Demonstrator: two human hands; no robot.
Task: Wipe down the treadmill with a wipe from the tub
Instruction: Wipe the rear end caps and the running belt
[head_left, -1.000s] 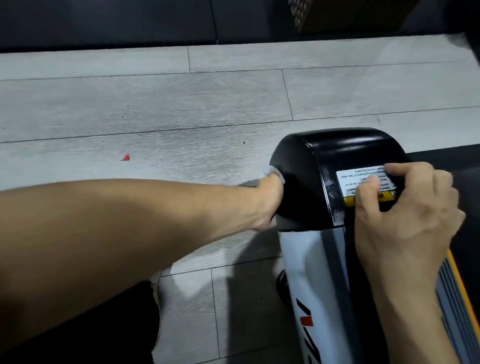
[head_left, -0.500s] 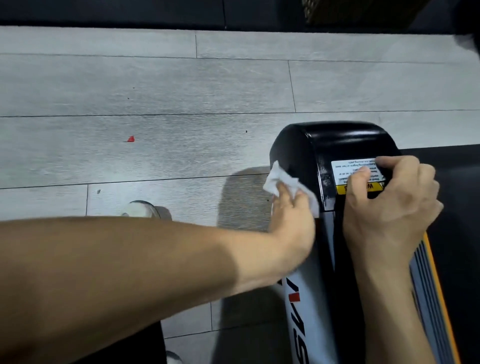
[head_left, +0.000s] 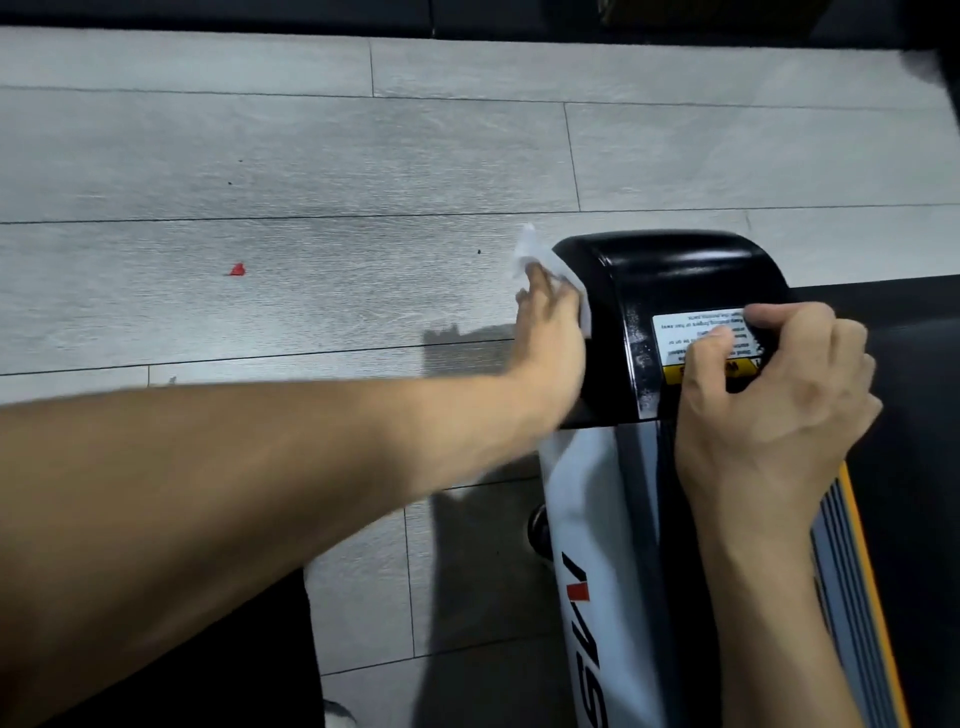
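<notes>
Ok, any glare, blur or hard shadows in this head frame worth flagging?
Head view: glare streaks across the black end cap; the left hand and wipe are motion-smeared; the warning label is too soft to read; dark shadows fall on the floor beside the treadmill.

Occlusions and cut-offs
Right hand (head_left: 774, 384) is covering part of the warning label (head_left: 691, 332); left hand (head_left: 550, 332) is hiding most of the wipe (head_left: 524, 254); label print is blurring.
</notes>
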